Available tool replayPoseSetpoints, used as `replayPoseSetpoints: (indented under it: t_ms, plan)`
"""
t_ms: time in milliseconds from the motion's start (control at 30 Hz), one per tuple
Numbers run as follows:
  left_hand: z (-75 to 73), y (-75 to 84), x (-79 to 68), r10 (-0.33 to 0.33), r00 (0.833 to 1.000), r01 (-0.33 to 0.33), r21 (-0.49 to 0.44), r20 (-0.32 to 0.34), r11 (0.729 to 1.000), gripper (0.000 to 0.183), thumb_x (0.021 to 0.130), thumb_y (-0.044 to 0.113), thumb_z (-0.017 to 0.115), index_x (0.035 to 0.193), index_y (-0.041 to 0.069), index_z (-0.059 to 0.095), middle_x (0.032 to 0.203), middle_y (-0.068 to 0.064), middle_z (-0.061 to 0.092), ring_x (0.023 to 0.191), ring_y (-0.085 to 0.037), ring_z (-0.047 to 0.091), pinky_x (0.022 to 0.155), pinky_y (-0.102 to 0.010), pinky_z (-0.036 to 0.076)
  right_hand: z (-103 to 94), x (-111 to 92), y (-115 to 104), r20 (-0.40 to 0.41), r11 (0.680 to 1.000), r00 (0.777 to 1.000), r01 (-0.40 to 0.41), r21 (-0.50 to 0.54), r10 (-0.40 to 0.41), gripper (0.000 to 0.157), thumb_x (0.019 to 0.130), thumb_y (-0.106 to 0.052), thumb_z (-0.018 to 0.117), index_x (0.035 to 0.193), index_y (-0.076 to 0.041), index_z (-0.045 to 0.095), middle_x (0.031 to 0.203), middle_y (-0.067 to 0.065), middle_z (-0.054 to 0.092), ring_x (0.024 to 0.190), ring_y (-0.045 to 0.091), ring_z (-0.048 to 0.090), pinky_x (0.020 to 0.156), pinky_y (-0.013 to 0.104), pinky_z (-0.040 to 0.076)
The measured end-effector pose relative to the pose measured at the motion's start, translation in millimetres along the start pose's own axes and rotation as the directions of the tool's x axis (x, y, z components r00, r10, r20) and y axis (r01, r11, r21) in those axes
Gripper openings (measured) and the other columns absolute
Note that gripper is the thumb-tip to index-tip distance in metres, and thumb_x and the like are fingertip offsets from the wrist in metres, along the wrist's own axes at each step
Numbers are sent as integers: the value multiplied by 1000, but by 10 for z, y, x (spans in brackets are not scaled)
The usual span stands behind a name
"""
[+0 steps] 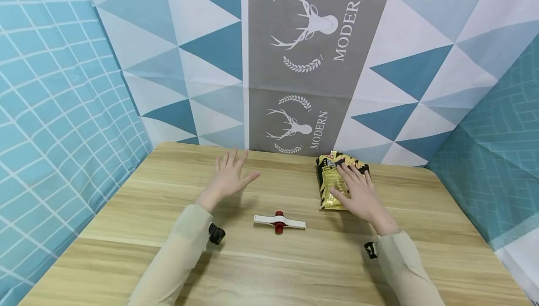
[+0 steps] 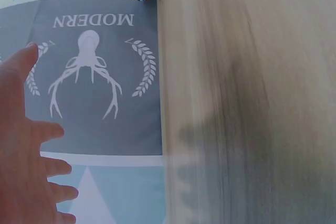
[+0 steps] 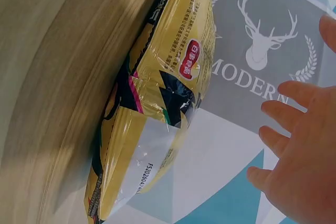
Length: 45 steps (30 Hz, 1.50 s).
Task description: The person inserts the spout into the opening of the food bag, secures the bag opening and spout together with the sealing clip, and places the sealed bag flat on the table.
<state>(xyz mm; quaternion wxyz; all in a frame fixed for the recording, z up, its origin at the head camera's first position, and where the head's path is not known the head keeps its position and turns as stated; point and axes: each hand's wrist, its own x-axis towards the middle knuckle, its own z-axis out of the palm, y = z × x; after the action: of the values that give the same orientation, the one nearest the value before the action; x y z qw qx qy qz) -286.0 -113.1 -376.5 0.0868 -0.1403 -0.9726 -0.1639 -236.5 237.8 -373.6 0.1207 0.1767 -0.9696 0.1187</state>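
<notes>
My left hand (image 1: pixel 227 178) hovers over the left part of the table with fingers spread and holds nothing. Over on the right, my right hand (image 1: pixel 358 193) has its fingers spread too and overlaps a shiny yellow and black snack bag (image 1: pixel 330 182) in the head view. The right wrist view shows that hand (image 3: pixel 302 145) apart from the bag (image 3: pixel 157 95), with background cloth visible between them. A peeler-like tool (image 1: pixel 279 222), with a white strip and a dark red crosspiece, lies on the table between my forearms, touched by neither hand.
The wooden table (image 1: pixel 261 273) ends at a cloth backdrop (image 1: pixel 301 76) printed with deer heads and triangles. Blue checked cloth (image 1: pixel 54 86) hangs at the left and teal cloth (image 1: pixel 501 147) at the right. The bag lies near the table's back edge.
</notes>
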Motion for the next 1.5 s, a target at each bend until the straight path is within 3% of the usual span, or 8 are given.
replayPoseSetpoints:
  t_ms: [400,567,800,1233,1500]
  plan:
    - [13,94,-76,40,997,-40,-9,71,999,79,76,68,30,136,18,19,141,-12,2,127,-33,0,97,-50,-7,51,7,-43,-6,1000,1000,20,-13,-20,69,83,-51,39,136,-14,16,140,9,16,127,31,10,98,52,-3]
    - [17,110,-122,54,997,-53,-22,63,998,77,76,67,33,136,21,19,141,-12,5,127,-34,1,97,-51,-7,52,4,-51,-13,1000,1000,23,-4,-24,68,83,-48,43,136,-16,16,140,9,18,127,30,12,98,51,-3]
    - [61,142,-162,94,991,-97,27,91,995,75,77,65,32,135,19,22,140,-12,12,127,-34,6,97,-52,-6,93,-23,-73,3,999,999,41,24,-41,70,83,-53,38,137,-17,11,139,8,20,127,29,14,99,50,-1]
    - [117,222,-273,122,985,-125,16,121,992,69,78,63,34,130,17,34,139,-10,20,127,-33,8,97,-51,-8,123,-62,-128,33,996,999,38,79,-41,66,84,-51,39,135,-14,22,136,10,29,124,32,21,99,50,-3]
    - [116,261,-328,150,980,-156,32,133,987,69,79,62,33,130,16,35,138,-10,21,126,-32,14,97,-51,-6,136,-89,-204,21,986,997,68,151,-72,66,79,-44,53,131,-9,31,132,12,35,122,34,25,96,55,8]
